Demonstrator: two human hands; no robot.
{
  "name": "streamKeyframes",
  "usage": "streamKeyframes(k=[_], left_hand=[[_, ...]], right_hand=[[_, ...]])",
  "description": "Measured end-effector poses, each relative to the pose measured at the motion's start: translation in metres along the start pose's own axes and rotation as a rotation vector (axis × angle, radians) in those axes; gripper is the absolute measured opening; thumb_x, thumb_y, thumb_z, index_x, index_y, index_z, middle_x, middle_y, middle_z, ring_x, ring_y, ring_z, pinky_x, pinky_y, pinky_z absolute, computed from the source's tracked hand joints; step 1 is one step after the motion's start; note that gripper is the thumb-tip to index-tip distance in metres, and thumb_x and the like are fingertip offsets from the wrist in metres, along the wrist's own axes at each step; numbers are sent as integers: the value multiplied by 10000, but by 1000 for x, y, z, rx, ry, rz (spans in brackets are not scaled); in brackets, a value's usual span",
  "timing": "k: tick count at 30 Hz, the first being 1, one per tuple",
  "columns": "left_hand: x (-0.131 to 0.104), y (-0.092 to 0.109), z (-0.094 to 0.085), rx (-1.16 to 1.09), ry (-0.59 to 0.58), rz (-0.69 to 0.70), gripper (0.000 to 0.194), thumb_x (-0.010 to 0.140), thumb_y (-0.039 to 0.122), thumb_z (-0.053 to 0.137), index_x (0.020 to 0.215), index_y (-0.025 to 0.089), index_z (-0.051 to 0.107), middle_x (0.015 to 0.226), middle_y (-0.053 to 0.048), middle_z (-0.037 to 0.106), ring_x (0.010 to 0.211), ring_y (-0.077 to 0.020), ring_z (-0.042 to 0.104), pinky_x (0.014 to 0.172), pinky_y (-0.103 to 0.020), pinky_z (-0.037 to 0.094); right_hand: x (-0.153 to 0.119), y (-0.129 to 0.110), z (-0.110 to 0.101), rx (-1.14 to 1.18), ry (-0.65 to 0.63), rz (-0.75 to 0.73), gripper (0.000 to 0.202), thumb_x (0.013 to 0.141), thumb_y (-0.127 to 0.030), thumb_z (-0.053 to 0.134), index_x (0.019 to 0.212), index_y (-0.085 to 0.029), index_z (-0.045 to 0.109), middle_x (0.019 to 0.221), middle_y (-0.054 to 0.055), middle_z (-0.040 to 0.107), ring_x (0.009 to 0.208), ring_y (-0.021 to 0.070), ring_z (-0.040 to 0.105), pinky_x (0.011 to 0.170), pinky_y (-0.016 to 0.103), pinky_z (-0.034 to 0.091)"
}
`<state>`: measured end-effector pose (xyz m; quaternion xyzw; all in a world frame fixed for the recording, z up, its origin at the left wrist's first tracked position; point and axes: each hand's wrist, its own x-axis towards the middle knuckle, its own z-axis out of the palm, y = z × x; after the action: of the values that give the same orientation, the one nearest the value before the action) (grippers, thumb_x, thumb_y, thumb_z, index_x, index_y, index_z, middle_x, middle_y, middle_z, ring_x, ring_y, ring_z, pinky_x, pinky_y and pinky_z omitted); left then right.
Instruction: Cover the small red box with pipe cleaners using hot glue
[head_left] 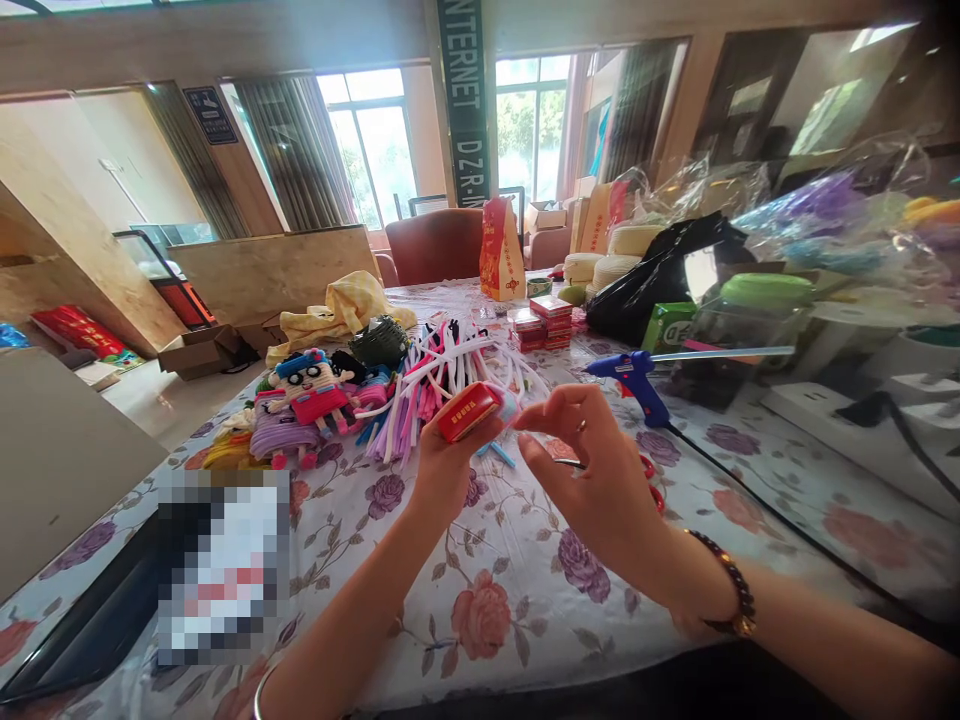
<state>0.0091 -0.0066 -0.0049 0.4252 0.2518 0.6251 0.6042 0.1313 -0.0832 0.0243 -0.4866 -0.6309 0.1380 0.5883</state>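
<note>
My left hand (442,465) holds a small red box (471,412) with gold lettering above the table. A pale pinkish piece, perhaps clear plastic, shows at the box's right end; I cannot tell what it is. Just right of it my right hand (600,475) has thumb and forefinger brought close together, the other fingers curled. Whatever lies between those fingertips is too small to make out. Behind the box spreads a heap of fuzzy pipe cleaners (420,390) in white, pink, purple and black. Red-handled scissors (657,497) lie partly hidden behind my right hand.
A blue glue gun (637,385) with a clear stick lies at right, its cord trailing. Small red boxes (551,322) are stacked further back. Knitted dolls (311,390) sit at left beside a yellow cloth (349,305). A black tray (90,590) lies front left; bags (675,275) crowd the right.
</note>
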Motion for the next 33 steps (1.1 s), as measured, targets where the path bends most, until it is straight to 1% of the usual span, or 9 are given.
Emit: streamKeyframes(k=[2, 4, 7, 9, 14, 18, 23, 27, 33], left_hand=[[0, -1, 0, -9, 10, -3, 418, 475, 148, 863, 869, 212, 737, 813, 5, 747, 779, -149, 694, 786, -253, 531], [1, -1, -1, -20, 0, -9, 403, 478, 147, 863, 857, 207, 738, 824, -1, 748, 787, -157, 693, 791, -264, 531], [0, -1, -1, -27, -30, -23, 401, 483, 149, 862, 862, 205, 742, 836, -7, 748, 802, -164, 690, 802, -275, 527], [-1, 1, 0, -21, -28, -31, 403, 489, 149, 860, 871, 206, 744, 835, -4, 746, 807, -160, 687, 806, -268, 519], [-2, 3, 2, -28, 2, -51, 371, 495, 152, 856, 845, 208, 743, 809, 5, 744, 794, -152, 688, 814, -270, 516], [-2, 3, 3, -23, 11, -54, 369, 486, 158, 861, 830, 205, 735, 805, 3, 745, 796, -165, 695, 819, -281, 520], [-3, 3, 3, -21, 2, -41, 377, 476, 156, 863, 826, 216, 735, 805, 13, 744, 785, -152, 694, 804, -262, 531], [-2, 0, 0, -6, -16, -19, 395, 493, 149, 858, 864, 221, 740, 848, 9, 748, 817, -147, 692, 803, -243, 526], [0, -4, -5, 46, -52, 13, 424, 532, 144, 842, 936, 223, 738, 914, -12, 750, 885, -180, 695, 828, -269, 529]], right_hand=[[4, 4, -1, -23, 27, -38, 187, 787, -213, 544, 926, -245, 423, 876, 20, 639, 821, 169, 658, 725, 347, 542], [8, 9, -2, -71, 25, -77, 226, 781, -197, 549, 991, -237, 476, 918, 35, 616, 835, 169, 639, 771, 372, 548], [13, 16, -1, -112, -34, -121, 340, 796, -193, 555, 1133, -226, 528, 1066, 75, 605, 931, 185, 627, 837, 391, 546], [13, 19, 1, -114, -64, -141, 350, 821, -205, 553, 1170, -227, 555, 1137, 81, 609, 991, 195, 623, 879, 398, 536], [10, 20, 6, -89, -52, -189, 322, 846, -190, 549, 1160, -233, 607, 1164, 60, 651, 1041, 197, 638, 922, 384, 525], [8, 20, 7, -68, -57, -164, 333, 846, -181, 546, 1164, -262, 606, 1171, 44, 665, 1027, 198, 658, 919, 388, 530], [7, 22, 8, -42, -44, -159, 326, 836, -190, 559, 1152, -252, 608, 1147, 46, 680, 1036, 197, 659, 925, 381, 530], [5, 24, 9, -24, -24, -178, 348, 836, -187, 552, 1168, -268, 619, 1200, 44, 666, 1115, 202, 627, 972, 394, 505], [3, 25, 10, 26, -3, -166, 334, 842, -190, 546, 1148, -255, 662, 1214, 50, 668, 1164, 205, 607, 1004, 399, 493]])
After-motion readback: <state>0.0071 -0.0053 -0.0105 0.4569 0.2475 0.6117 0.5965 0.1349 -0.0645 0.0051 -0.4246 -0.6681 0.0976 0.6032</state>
